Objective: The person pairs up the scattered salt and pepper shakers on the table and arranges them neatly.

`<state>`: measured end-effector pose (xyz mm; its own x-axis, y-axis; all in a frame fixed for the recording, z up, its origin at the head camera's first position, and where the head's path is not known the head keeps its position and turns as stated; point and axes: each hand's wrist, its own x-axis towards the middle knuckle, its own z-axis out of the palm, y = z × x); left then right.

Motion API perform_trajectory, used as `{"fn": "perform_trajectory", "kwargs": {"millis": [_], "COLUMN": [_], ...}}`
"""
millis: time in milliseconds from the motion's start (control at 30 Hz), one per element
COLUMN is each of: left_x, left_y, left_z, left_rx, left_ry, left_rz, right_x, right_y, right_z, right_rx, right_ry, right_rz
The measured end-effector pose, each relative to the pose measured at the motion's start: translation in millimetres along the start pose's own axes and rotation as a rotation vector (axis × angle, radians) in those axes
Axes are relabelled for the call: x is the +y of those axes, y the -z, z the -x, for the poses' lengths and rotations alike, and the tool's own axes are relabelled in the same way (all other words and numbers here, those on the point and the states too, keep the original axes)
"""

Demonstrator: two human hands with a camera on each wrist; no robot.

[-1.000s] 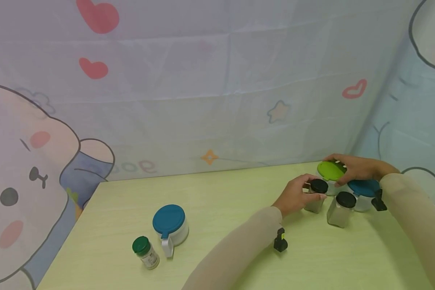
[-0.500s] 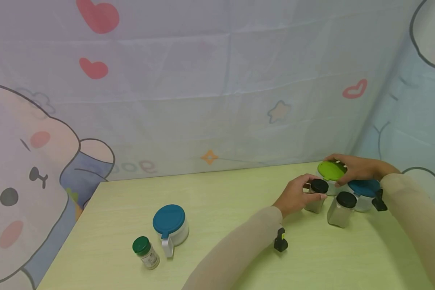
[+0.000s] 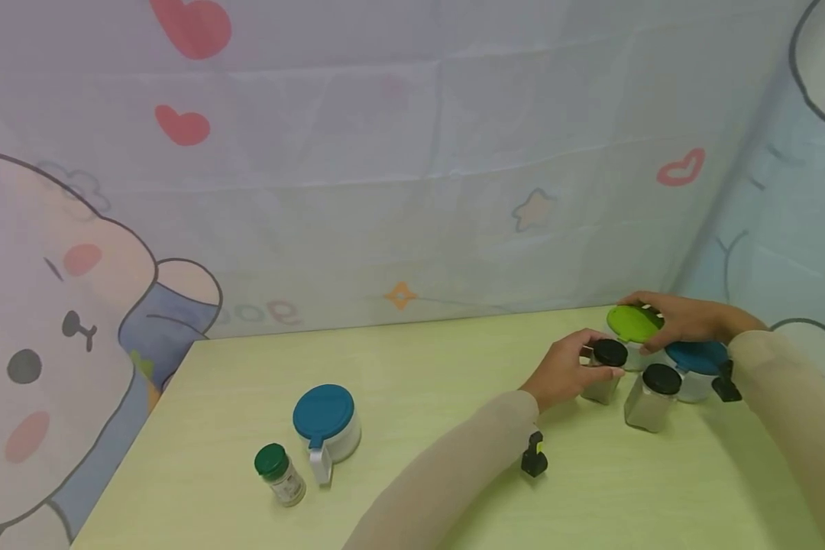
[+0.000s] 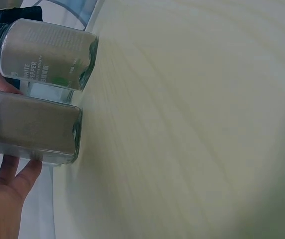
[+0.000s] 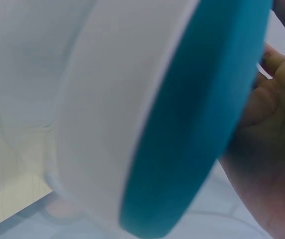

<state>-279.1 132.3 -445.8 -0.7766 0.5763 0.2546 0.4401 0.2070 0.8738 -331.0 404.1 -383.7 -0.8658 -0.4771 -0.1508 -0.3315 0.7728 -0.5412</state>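
My left hand (image 3: pixel 565 372) grips a square glass spice jar (image 3: pixel 608 354) with a black lid, thumb on one side and fingers on the other. In the left wrist view the jar (image 4: pixel 33 127) appears filled with something greyish-brown. My right hand (image 3: pixel 694 317) spans the lime-green lid of a seasoning canister (image 3: pixel 634 324), thumb and fingers at opposite edges. Just in front stands a second black-lidded jar (image 3: pixel 648 409), and its label reads white pepper in the left wrist view. A blue-lidded canister (image 3: pixel 694 357) sits under my right wrist; its lid (image 5: pixel 197 109) fills much of the right wrist view.
Toward the left of the pale table (image 3: pixel 440 382) stands another blue-lidded canister (image 3: pixel 325 414) with a white handle. Beside it is a small green-capped shaker (image 3: pixel 282 475). A printed cloth (image 3: pixel 357 153) hangs right behind the table's back edge.
Both hands keep their hold and the containers stay where they were. Only the head view has shifted slightly.
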Motion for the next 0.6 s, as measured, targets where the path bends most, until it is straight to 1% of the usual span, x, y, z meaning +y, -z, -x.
{"fn": "perform_trajectory", "kwargs": {"millis": [233, 467, 600], "left_x": [-1.0, 3.1, 4.1], "left_y": [-2.9, -9.3, -12.5], "left_z": [-1.1, -4.2, -5.6], "left_rx": [-0.002, -0.019, -0.030], "left_ry": [0.020, 0.028, 0.029], "left_rz": [-0.020, -0.004, -0.011], "right_x": [2.0, 8.1, 11.4], "right_y": [-0.5, -0.7, -0.9], "right_z": [0.8, 9.9, 15.1], "right_rx": [0.008, 0.033, 0.034], "right_ry": [0.007, 0.014, 0.019], "right_rz": [0.024, 0.057, 0.046]}}
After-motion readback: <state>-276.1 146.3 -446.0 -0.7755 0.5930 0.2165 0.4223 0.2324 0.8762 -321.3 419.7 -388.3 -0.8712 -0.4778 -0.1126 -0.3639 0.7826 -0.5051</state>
